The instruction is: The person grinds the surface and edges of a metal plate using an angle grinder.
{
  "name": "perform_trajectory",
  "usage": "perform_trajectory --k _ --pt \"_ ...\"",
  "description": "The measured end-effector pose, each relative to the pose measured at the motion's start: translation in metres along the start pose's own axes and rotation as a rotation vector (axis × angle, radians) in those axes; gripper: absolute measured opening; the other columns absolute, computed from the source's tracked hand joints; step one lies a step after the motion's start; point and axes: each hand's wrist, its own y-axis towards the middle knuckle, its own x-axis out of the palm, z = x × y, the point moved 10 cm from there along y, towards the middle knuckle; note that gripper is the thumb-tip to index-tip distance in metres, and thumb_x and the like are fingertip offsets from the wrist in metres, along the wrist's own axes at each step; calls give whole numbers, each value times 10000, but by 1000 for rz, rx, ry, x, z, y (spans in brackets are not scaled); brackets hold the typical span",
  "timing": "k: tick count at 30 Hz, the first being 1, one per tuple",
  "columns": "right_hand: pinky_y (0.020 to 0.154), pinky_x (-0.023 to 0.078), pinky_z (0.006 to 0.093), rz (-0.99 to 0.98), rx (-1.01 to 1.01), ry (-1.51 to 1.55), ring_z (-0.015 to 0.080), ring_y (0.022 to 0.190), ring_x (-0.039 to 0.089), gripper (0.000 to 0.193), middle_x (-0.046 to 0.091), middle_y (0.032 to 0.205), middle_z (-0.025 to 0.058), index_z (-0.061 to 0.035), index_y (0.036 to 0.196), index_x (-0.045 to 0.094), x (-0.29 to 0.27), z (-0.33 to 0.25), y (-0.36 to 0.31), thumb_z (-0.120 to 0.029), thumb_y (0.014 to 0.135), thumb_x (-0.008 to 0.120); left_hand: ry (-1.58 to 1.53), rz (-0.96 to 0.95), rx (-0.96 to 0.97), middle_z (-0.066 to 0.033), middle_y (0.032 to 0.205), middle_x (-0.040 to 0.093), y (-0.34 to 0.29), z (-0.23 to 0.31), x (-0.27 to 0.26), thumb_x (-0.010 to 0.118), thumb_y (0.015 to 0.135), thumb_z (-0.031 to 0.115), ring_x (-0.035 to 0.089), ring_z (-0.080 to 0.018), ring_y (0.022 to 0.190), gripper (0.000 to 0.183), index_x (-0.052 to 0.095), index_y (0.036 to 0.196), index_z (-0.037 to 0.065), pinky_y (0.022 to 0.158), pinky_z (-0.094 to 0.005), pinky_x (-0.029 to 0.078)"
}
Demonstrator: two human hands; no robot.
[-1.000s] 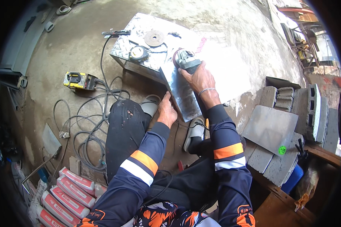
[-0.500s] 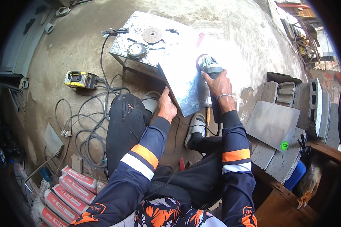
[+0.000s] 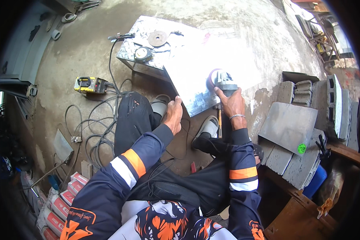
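A bright metal sheet (image 3: 192,96) lies over a low checker-plate metal box (image 3: 126,51), jutting toward me. My right hand (image 3: 233,105) is wrapped round the body of an angle grinder (image 3: 227,85). Its purple-edged disc (image 3: 212,78) is against or just above the sheet; glare hides the exact contact. My left hand (image 3: 173,116) is closed at the sheet's left edge, thumb side up, with its other fingers partly hidden. On the box are a loose round disc (image 3: 157,39), a tape measure (image 3: 143,54) and a black clamp (image 3: 121,37) with a cable.
A yellow-and-black portable machine (image 3: 90,85) stands on the floor at left, with coiled cables (image 3: 102,138) beside it. Concrete blocks (image 3: 286,158) carry a grey metal plate (image 3: 289,123) at right. Red-and-white bags (image 3: 59,208) are stacked at lower left. A hammer (image 3: 219,120) is near my foot.
The grinder has moved nearer to me across the sheet. My left hand has slid nearer along the sheet's edge. The whole view has shifted slightly.
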Motion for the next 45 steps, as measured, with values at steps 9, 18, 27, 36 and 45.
perform_trajectory --k 9,18,27,36,45 --pt "899 531 507 95 135 -5 509 1008 671 928 665 1038 396 174 1230 471 -17 57 15 -583 787 775 15 -35 -52 -121 1684 165 -3 18 8 356 989 713 280 -487 1467 902 118 1622 117 1125 -693 238" --pt "831 544 526 -46 -39 -57 527 931 678 884 667 962 395 152 1250 442 12 8 -3 -546 815 766 -364 -23 -36 -77 1503 477 17 23 22 328 1040 644 500 -282 1337 709 348 1539 141 1079 -574 362" --pt "771 544 554 30 -15 -85 532 859 676 824 669 871 381 116 1192 424 0 13 21 -546 829 755 -271 24 -78 -82 1487 494 35 4 11 341 1043 638 481 -278 1349 724 378 1508 83 1118 -577 336" --pt "753 540 560 -154 -81 -131 527 822 676 808 669 828 360 92 1184 410 32 -33 -2 -549 829 753 -270 -8 -66 -98 1578 379 24 8 10 359 1032 653 379 -298 1433 793 264 1567 77 1171 -592 235" --pt "798 555 530 13 5 -139 522 883 687 825 675 912 380 120 1210 428 1 -22 56 -537 831 752 -211 -72 -71 -109 1588 357 27 3 12 365 1023 670 387 -311 1409 820 221 1599 106 1140 -559 261"
